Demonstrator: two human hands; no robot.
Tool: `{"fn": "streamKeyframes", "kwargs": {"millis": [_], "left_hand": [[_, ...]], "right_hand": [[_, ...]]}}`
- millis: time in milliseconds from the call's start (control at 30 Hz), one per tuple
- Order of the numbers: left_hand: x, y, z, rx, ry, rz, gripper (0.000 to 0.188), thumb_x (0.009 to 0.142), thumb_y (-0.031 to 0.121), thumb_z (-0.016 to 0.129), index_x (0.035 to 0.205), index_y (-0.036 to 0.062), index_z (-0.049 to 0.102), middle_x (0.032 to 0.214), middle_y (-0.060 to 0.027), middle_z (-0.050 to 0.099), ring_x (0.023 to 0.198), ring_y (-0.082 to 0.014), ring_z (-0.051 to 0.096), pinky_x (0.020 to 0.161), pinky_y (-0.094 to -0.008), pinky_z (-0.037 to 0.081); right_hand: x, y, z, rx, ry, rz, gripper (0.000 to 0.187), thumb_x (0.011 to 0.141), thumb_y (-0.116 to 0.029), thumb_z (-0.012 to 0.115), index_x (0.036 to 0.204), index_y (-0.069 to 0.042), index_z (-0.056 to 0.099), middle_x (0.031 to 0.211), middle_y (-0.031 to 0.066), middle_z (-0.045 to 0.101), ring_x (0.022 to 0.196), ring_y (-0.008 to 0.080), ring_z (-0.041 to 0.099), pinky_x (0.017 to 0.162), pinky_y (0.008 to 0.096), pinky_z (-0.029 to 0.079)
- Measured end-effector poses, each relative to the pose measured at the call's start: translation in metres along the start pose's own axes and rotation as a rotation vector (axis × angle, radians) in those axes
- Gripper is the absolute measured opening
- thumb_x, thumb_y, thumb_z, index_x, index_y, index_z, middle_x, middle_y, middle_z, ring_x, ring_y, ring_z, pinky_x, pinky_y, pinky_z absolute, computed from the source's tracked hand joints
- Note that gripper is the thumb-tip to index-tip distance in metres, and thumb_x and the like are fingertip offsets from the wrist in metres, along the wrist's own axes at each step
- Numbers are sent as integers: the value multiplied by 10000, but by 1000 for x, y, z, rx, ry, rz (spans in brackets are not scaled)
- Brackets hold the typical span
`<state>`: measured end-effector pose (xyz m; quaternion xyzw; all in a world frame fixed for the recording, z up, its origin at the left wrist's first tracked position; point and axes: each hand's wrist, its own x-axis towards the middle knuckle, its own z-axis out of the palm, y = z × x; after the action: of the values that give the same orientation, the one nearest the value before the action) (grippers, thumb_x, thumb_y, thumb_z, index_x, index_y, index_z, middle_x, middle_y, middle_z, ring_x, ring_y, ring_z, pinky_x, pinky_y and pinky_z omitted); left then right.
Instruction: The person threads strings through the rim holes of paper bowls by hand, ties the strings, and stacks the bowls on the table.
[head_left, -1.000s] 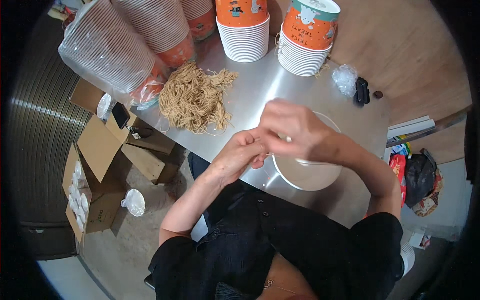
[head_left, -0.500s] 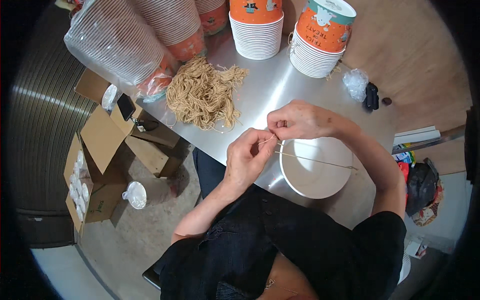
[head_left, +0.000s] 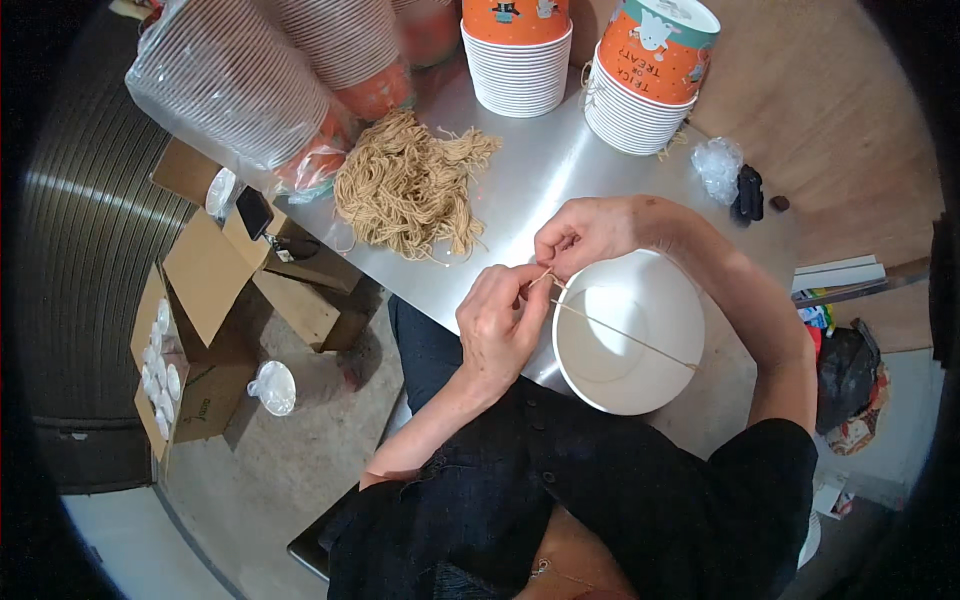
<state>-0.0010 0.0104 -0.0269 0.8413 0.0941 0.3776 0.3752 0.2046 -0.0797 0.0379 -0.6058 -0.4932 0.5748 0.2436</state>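
Note:
A paper tub, white inside, sits tilted on the metal table in front of me, its mouth facing up. A thin tan twine stretches across the mouth, from the right side of the rim to my fingers at the left side. My left hand pinches the twine between thumb and forefinger at the left rim. My right hand, fingers curled, is closed on the same twine just above, beside the rim. The exact loop or knot between the fingertips is too small to make out.
A heap of tan twine lies beyond my left hand. Stacked orange-and-white tubs stand behind, with another stack to their right. Bagged tubs lean at far left. Crumpled plastic lies right; an open carton stands on the floor.
The tub has tipped and shifted slightly toward me, so more of its rim shows below my right hand. Both hands keep their pinch on the twine, with small finger movements.

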Motion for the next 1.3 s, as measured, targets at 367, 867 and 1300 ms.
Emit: {"fn": "streamKeyframes", "kwargs": {"millis": [367,867,1300], "left_hand": [[4,-4,2,-134,-51,-109,99,900,68,804,995,41,789,811,-58,691,659,-124,605,591,-271,469],[-1,-14,6,-562,-227,-459,185,1017,156,721,1100,-9,717,887,-2,687,772,-59,587,690,-233,482],[33,-20,-22,-1134,-612,-1164,155,1033,195,697,1064,44,689,714,74,466,552,-26,362,461,-182,247]], "right_hand": [[-2,19,3,329,-47,86,141,971,-125,670,1047,-10,700,832,-31,676,722,37,610,612,217,475],[-2,33,5,393,-85,43,138,966,-91,641,1044,-3,714,895,-21,673,810,50,623,707,223,503],[-38,-8,60,-770,807,-556,119,786,-88,767,881,-115,701,910,33,610,901,241,599,779,379,489]]}}
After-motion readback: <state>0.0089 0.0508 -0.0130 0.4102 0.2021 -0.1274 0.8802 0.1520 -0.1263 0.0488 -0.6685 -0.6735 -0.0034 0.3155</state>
